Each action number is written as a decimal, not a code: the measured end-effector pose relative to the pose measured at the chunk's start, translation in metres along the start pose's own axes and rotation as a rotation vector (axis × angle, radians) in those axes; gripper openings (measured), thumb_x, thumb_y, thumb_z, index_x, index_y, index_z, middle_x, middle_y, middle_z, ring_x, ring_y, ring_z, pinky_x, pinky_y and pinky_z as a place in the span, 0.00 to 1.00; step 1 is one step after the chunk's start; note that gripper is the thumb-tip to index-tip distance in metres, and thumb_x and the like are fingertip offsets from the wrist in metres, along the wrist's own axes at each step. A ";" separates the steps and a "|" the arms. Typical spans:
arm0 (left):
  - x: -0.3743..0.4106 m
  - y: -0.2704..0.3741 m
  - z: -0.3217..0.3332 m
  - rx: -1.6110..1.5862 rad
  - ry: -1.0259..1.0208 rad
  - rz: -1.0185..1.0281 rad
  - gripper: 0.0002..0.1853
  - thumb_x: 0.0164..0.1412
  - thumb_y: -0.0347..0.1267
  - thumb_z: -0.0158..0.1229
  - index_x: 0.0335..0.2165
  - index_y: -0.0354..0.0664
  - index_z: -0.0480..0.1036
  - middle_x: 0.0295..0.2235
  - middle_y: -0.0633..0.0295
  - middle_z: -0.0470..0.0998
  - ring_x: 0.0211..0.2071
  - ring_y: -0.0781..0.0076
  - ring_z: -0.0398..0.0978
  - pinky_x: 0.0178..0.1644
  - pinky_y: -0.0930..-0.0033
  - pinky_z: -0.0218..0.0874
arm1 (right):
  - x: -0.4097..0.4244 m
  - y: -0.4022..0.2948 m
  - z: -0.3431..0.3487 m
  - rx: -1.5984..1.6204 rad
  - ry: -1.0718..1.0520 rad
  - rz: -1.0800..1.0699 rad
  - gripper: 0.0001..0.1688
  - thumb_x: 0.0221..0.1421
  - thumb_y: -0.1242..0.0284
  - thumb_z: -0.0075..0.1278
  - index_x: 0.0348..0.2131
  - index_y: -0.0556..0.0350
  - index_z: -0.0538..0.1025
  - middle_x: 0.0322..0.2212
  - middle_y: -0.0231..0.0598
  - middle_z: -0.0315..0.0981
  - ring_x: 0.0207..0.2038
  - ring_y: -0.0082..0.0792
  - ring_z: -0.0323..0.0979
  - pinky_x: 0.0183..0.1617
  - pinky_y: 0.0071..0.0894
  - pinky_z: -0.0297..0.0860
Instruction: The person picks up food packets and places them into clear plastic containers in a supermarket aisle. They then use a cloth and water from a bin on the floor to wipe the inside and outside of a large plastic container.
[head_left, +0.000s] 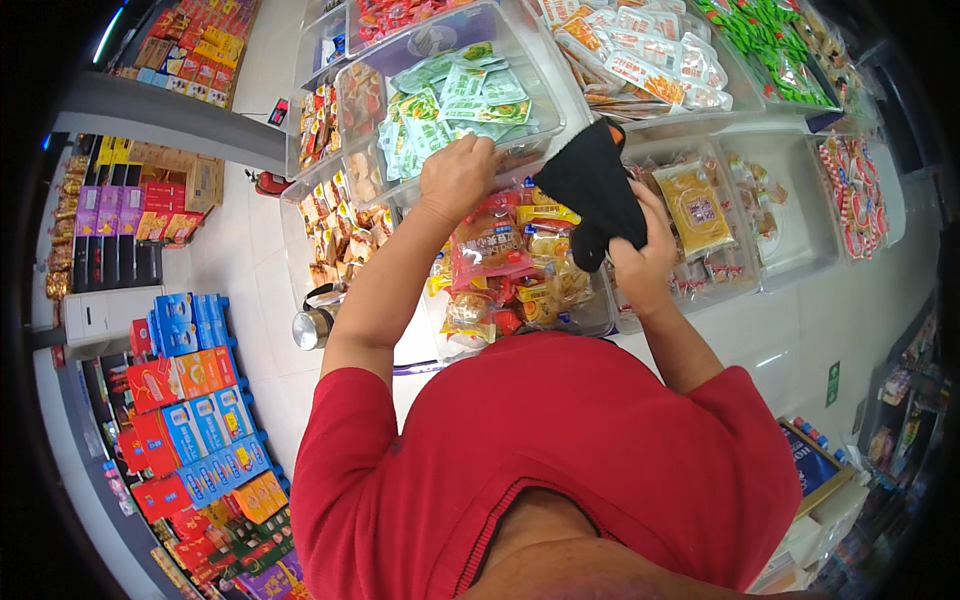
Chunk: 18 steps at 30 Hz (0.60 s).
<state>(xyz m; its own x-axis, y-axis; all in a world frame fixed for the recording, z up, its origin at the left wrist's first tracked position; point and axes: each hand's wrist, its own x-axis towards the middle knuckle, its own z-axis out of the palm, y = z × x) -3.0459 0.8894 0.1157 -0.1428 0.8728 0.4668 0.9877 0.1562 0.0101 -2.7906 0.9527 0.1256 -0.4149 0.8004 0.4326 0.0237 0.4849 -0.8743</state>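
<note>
My left hand (459, 174) rests at the near edge of a clear plastic bin (555, 97) with green and white snack packets (450, 101); its fingertips are bent down by the packets, and whether they grip one I cannot tell. My right hand (646, 244) is closed on a black cloth (592, 187), which hangs over the front edge of the bins; a bit of orange shows at the cloth's top. Between and below my hands lies a bin of wrapped breads, with a red-bean bread packet (489, 236) on top, close to my body.
White snack packets (652, 60) fill a bin at the back right, beside green packets (765, 45). A yellow packaged cake (694, 206) lies in a bin on the right. A metal cup (311, 328) stands at the left. Stacked cartons (202, 405) line the left aisle.
</note>
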 end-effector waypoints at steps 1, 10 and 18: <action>0.003 0.003 0.002 -0.005 0.008 0.001 0.12 0.53 0.41 0.55 0.21 0.46 0.67 0.20 0.63 0.71 0.20 0.61 0.72 0.21 0.62 0.64 | -0.005 -0.003 -0.003 0.027 0.000 0.006 0.26 0.34 0.82 0.43 0.40 0.68 0.72 0.45 0.46 0.68 0.46 0.43 0.68 0.52 0.32 0.62; 0.013 0.015 0.001 -0.138 -0.086 -0.041 0.11 0.53 0.39 0.54 0.27 0.43 0.68 0.28 0.57 0.73 0.32 0.57 0.73 0.34 0.58 0.65 | -0.015 -0.016 -0.008 0.215 -0.138 0.066 0.32 0.34 0.84 0.39 0.46 0.70 0.68 0.47 0.45 0.66 0.50 0.36 0.65 0.55 0.27 0.57; -0.049 0.077 -0.051 -1.102 0.141 -0.321 0.36 0.51 0.43 0.60 0.54 0.40 0.58 0.49 0.50 0.64 0.53 0.54 0.61 0.57 0.60 0.50 | -0.015 -0.018 -0.019 0.543 -0.225 0.123 0.33 0.37 0.86 0.36 0.49 0.69 0.65 0.49 0.48 0.64 0.49 0.37 0.66 0.54 0.32 0.61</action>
<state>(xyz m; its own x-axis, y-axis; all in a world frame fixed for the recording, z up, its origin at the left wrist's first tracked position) -2.9592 0.8349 0.1387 -0.4576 0.7957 0.3968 0.4371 -0.1873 0.8797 -2.7671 0.9390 0.1388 -0.6223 0.7164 0.3156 -0.3598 0.0963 -0.9280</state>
